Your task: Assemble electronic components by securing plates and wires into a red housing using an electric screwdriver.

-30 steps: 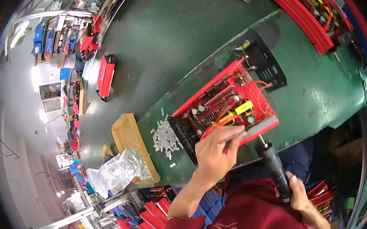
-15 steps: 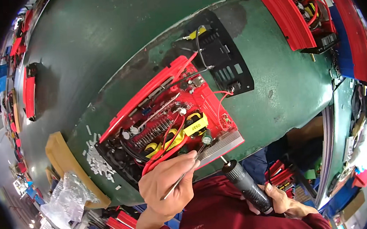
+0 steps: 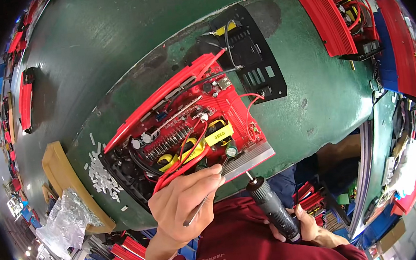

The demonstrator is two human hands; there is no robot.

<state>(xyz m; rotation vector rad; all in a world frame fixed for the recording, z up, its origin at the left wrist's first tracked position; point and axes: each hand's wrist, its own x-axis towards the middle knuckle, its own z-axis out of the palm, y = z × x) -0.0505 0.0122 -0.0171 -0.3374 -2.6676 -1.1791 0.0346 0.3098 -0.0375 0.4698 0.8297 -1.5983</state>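
Note:
In front of me lies a device in a red metal housing (image 3: 161,100), its red circuit board (image 3: 236,115) exposed. Yellow-wrapped coils (image 3: 219,135), capacitors and red wires sit on the board. My left hand (image 3: 182,200) pinches metal tweezers (image 3: 196,213), their tips reaching down beside the ridged silver edge (image 3: 250,162) of the housing. What the tips touch is too small to tell. My right hand (image 3: 311,227) is wrapped round a black electric screwdriver (image 3: 274,209). Its bit points up toward that silver edge, apart from it.
A black end panel (image 3: 265,76) lies beyond the board, joined by wires. Small white pieces (image 3: 102,175) are scattered at left, near a yellow-brown tray (image 3: 64,165) and a clear plastic bag (image 3: 66,224). Another red-housed unit (image 3: 324,18) stands at the far right of the green table (image 3: 323,106).
The whole scene has shifted slightly left in view. Both hands keep their grips, and the screwdriver and tweezers stay close to the silver edge.

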